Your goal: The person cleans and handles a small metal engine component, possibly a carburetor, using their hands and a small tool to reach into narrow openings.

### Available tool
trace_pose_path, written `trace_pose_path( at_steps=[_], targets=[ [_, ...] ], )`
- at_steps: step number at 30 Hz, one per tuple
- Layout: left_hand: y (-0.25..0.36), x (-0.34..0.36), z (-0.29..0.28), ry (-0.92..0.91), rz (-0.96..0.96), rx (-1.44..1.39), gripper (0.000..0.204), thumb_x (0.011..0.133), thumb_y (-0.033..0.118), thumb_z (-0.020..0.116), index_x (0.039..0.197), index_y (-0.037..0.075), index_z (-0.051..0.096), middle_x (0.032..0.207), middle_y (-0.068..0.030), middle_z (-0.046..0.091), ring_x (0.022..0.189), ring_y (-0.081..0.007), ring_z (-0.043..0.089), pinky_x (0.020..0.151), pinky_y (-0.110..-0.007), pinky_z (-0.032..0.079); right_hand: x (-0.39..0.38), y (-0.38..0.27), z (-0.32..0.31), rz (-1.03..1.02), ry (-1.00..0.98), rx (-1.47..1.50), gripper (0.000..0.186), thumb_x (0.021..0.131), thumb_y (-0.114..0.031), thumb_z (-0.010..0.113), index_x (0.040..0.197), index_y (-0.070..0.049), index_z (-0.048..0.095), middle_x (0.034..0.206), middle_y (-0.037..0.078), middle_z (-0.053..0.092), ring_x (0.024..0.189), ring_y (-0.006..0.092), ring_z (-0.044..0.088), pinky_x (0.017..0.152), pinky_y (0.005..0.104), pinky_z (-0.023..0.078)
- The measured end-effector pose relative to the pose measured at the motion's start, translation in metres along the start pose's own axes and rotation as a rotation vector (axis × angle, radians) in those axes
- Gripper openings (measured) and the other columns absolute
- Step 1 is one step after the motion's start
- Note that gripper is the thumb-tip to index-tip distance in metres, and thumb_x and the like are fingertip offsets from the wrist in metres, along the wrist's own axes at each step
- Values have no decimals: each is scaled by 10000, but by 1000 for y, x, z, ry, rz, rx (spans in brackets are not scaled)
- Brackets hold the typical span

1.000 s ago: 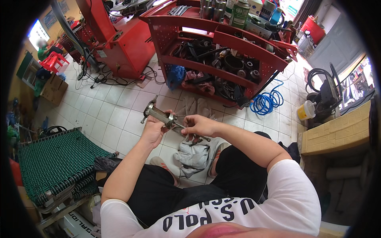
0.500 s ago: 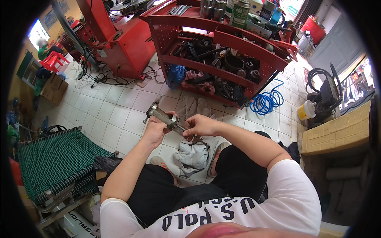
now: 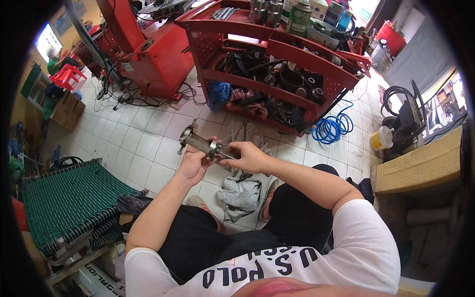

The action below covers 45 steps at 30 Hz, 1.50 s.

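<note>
A worn metal tool (image 3: pixel 200 143), with a long frame, a cross-shaped end and a collar from which a thin rod runs, is held over the floor in front of me. My left hand (image 3: pixel 193 167) wraps around the middle of its frame from below. At the collar end, the fingertips of my right hand (image 3: pixel 250 157) pinch the thin rod. Part of the rod is hidden by those fingers. Beneath my hands a crumpled grey cloth (image 3: pixel 241 194) lies between my feet, with a small dark piece at its upper edge.
Ahead stands a red tool cart (image 3: pixel 277 42) loaded with wrenches, cans and dark parts. A coiled blue hose (image 3: pixel 330 129) lies at its right. Left of me is a green woven folding seat (image 3: pixel 74 198). A yellow-and-white bucket (image 3: pixel 382 137) stands to the right, near a yellow padded bench (image 3: pixel 420 166).
My right hand has turned and its fingers have come nearer the collar. The rod's dark far end, which stuck out past the fingers, no longer shows there. The tool has shifted slightly.
</note>
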<state>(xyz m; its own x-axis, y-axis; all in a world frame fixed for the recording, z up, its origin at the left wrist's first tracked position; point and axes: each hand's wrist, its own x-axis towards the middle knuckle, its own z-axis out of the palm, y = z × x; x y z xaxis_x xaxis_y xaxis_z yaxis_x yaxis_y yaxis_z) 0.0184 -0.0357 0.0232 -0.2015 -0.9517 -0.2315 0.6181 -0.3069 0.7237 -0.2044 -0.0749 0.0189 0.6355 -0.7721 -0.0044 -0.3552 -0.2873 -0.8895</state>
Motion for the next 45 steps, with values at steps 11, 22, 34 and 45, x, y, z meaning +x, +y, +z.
trace_pose_path(
  at_steps=[11,22,34,45],
  targets=[
    [2,-3,-3,-19,-12,48,837,988,-37,512,1606,402,158,1327,-68,571,1272,-229,588,912,-372,601,-3,-13,-9,446,-530,663,503,1051,-436,486,1071,0,735,740,-27,544,630,76,433,548,286,340],
    [0,1,-6,-11,-28,114,862,977,-58,525,1605,404,156,1295,-57,589,1220,-214,620,916,-367,590,-2,-2,-20,480,-646,708,421,1056,-349,525,1210,25,641,1092,133,736,936,196,724,774,362,594],
    [-1,3,-3,58,62,18,746,952,-81,532,1544,279,254,1290,-85,605,1172,-236,642,869,-401,621,-2,-15,-10,92,-20,-210,377,839,-331,837,832,27,722,670,141,699,616,166,694,574,330,528],
    [2,0,-6,30,61,44,827,977,-69,479,1594,396,184,1320,-58,578,1227,-200,609,928,-388,591,3,-10,3,360,-115,214,478,925,-485,696,842,-18,759,611,8,578,563,109,499,542,299,394]
  ],
)
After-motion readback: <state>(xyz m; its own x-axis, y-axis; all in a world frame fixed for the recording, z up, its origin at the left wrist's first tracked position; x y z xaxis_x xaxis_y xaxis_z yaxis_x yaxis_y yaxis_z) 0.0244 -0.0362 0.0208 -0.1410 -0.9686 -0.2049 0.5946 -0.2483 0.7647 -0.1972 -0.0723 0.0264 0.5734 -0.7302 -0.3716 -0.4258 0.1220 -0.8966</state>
